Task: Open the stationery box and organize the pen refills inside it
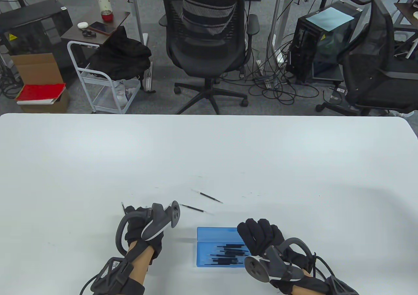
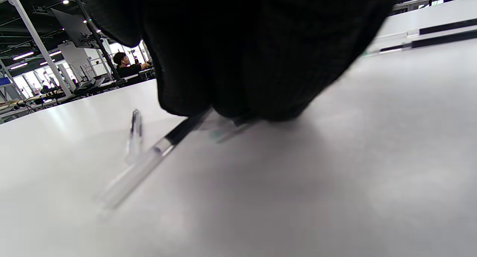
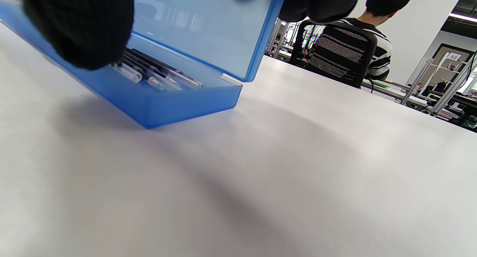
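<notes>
Left to right across the counter [image 1: 209,151]. The left hand [image 1: 143,224] is down on the white surface, knuckles forward, fingers curled around one pen refill [image 2: 164,147]; in the left wrist view the black ink section disappears under the glove while the clear tube end sticks out and looks blurred. A short dark tip [image 1: 123,206] shows just past the fingers in the table view.

Just right of that hand lie two loose refills — the nearer refill [image 1: 193,208] and, a little beyond it, the farther refill [image 1: 207,196]. Both have their long axes running left-far to right-near, roughly parallel and apart from each other. They lie between the hands but closer to the left one, which would judge as the natural hand for them once it has emptied.

Further right and nearer the person sits the blue stationery box [image 1: 205,251], open, long side left to right. Inside it are several refills [image 1: 228,252] laid along its length, dark sections bunched toward the right end. The right hand [image 1: 261,237] holds the raised lid [image 3: 208,26] by its upper edge, thumb near the tray wall — the lid stands tilted back over the tray.

The carried refill has to travel rightward and toward the person to reach the tray, turned parallel to those already stored.
</notes>
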Action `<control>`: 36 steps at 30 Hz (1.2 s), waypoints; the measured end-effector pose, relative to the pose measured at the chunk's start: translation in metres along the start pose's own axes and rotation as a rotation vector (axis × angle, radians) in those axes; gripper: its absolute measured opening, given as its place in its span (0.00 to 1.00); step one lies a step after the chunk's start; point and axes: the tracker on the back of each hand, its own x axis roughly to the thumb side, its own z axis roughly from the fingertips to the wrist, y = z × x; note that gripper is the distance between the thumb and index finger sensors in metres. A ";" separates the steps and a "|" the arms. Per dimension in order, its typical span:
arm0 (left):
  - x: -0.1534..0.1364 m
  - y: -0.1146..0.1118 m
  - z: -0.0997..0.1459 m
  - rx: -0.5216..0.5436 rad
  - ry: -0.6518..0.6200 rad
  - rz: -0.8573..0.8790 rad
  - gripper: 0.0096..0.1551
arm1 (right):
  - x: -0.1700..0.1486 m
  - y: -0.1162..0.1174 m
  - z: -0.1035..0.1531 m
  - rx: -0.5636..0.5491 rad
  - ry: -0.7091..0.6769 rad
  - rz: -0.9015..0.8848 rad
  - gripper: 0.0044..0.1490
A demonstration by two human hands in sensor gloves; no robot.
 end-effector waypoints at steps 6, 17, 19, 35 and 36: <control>0.003 -0.001 0.002 0.022 -0.012 -0.013 0.25 | 0.000 0.000 0.000 0.000 0.001 0.001 0.75; 0.002 -0.002 0.001 0.029 -0.041 0.027 0.25 | 0.000 0.000 0.000 0.000 0.001 0.003 0.75; 0.002 -0.003 0.002 0.031 -0.045 0.034 0.26 | 0.000 0.000 0.000 0.000 0.001 0.002 0.75; -0.001 0.023 0.025 0.154 -0.115 0.113 0.27 | 0.000 0.000 0.000 0.000 0.001 0.001 0.75; -0.001 0.028 0.029 0.174 -0.124 0.118 0.27 | 0.000 0.000 0.000 0.000 0.001 0.000 0.75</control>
